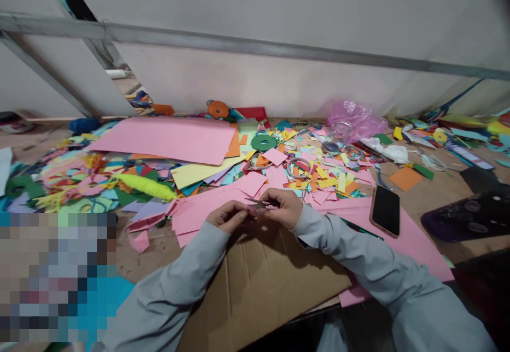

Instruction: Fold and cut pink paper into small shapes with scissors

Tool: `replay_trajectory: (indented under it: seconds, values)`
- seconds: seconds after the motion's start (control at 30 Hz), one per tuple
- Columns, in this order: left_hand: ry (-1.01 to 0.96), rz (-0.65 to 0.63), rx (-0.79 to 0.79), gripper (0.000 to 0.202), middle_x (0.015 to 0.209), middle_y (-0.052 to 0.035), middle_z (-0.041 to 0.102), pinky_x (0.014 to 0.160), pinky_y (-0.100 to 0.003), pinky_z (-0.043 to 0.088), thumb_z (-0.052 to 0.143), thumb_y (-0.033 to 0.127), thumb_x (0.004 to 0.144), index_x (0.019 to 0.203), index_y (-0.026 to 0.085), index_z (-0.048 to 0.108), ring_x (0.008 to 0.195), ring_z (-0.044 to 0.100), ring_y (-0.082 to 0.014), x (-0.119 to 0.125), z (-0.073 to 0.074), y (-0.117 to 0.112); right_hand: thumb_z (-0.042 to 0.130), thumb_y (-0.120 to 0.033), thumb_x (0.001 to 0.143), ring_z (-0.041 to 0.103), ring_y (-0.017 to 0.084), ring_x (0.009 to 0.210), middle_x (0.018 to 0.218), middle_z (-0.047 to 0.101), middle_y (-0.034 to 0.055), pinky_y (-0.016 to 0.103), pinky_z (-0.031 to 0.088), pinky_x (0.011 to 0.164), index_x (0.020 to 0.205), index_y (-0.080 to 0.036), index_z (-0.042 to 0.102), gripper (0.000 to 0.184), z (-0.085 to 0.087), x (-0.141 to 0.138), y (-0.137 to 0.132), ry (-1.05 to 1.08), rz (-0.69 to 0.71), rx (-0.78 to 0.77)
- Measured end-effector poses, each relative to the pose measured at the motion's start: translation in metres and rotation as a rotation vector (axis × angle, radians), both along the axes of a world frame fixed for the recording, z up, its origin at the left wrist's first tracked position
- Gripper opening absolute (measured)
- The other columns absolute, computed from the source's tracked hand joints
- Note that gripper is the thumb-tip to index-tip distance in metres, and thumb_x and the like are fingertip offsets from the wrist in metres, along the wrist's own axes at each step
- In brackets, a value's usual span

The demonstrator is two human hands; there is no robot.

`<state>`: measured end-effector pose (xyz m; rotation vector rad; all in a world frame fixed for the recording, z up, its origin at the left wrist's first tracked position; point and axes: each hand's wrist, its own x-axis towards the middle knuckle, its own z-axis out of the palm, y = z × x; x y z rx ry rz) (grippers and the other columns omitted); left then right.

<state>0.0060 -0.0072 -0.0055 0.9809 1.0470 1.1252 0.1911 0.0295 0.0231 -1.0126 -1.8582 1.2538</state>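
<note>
My right hand point(283, 207) grips a small pair of scissors point(258, 202), its blades pointing left toward the other hand. Fingers pinched, my left hand point(228, 216) meets the blade tips and holds a small piece of pink paper, mostly hidden by the fingers. Both hands hover over the near edge of a brown cardboard sheet point(263, 283). Just beyond them lie pink paper sheets point(195, 211) and a square pink piece point(252, 183).
A phone point(385, 210) rests on pink paper to the right. Behind are a large pink sheet point(167, 139), tape rolls point(299, 168), a glass jar point(338, 136) and many paper scraps. A dark case-like object point(466, 216) lies far right. A white panel point(279, 81) stands behind the table.
</note>
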Motion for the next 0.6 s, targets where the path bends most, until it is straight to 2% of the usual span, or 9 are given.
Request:
replay_trajectory:
  seconds: [0.1,0.2,0.4,0.5,0.6]
  values:
    - [0.144,-0.019,0.118,0.032,0.066,-0.0014,0.069,0.056,-0.024,0.048,0.071,0.048,0.073,0.081,0.018,0.069,0.057,0.061,-0.0137,-0.0011,-0.004,0.0005,0.07,-0.039,0.072,0.045,0.009,0.062,0.066,0.056,-0.0021,0.02,0.037,0.056,0.076,-0.014,0.06,0.027,-0.0004,0.0006,-0.0015,-0.025,0.018,0.05]
    - [0.241,-0.012,0.235,0.029,0.057,0.0017,0.062,0.049,-0.02,0.041,0.067,0.047,0.077,0.077,0.018,0.07,0.05,0.052,-0.0102,-0.0012,-0.006,0.0014,0.068,-0.034,0.072,0.044,0.009,0.06,0.065,0.054,-0.003,0.019,0.035,0.055,0.077,-0.015,0.059,0.021,-0.0038,0.0001,-0.0024,-0.019,0.033,0.048]
    - [0.125,-0.047,0.074,0.034,0.046,0.0047,0.056,0.041,-0.02,0.037,0.067,0.052,0.074,0.073,0.018,0.065,0.039,0.048,-0.01,0.0023,-0.0017,0.0,0.068,-0.031,0.07,0.044,0.009,0.06,0.066,0.055,-0.0026,0.02,0.036,0.055,0.078,-0.015,0.058,0.021,-0.0097,-0.003,-0.0035,0.017,0.035,-0.027]
    - [0.102,-0.075,0.049,0.038,0.045,0.0043,0.055,0.04,-0.02,0.035,0.069,0.055,0.072,0.072,0.017,0.064,0.038,0.048,-0.0094,0.0021,-0.0001,0.0004,0.068,-0.035,0.072,0.044,0.009,0.059,0.065,0.055,-0.0023,0.021,0.036,0.055,0.077,-0.015,0.057,0.024,-0.0073,-0.0031,-0.0034,0.041,0.048,-0.016]
    - [0.134,-0.092,0.055,0.037,0.046,0.0041,0.055,0.042,-0.02,0.035,0.064,0.054,0.076,0.072,0.017,0.063,0.039,0.047,-0.0094,-0.0003,-0.0006,0.0021,0.068,-0.039,0.073,0.045,0.01,0.059,0.065,0.054,-0.0021,0.021,0.036,0.055,0.075,-0.015,0.056,0.027,-0.0034,-0.0014,-0.0035,0.057,0.052,-0.021]
